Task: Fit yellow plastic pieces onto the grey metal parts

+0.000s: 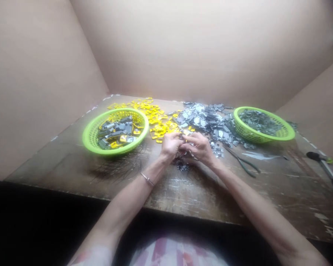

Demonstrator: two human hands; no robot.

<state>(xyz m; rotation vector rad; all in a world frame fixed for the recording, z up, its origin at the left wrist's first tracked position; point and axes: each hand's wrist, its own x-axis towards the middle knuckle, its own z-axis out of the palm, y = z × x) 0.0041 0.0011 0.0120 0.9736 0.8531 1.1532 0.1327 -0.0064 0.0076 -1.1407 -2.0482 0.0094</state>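
My left hand [171, 145] and my right hand [197, 147] meet at the middle of the table, fingertips together. Both have closed fingers around something small that my fingers hide; its kind does not show. Just below them lies a small heap of dark metal bits [183, 166]. Right behind my hands spread loose yellow plastic pieces [165, 127] with cut-out openings. To their right is a big pile of grey and silvery flat parts [201, 116].
A green basket [86, 138] on the left holds yellow and grey pieces. Another green basket [290, 135] on the right holds small grey parts. Pliers [243, 162] lie right of my hands, near a clear plastic scrap [261, 155]. Thin dark wires [119, 164] lie at left; walls enclose the table.
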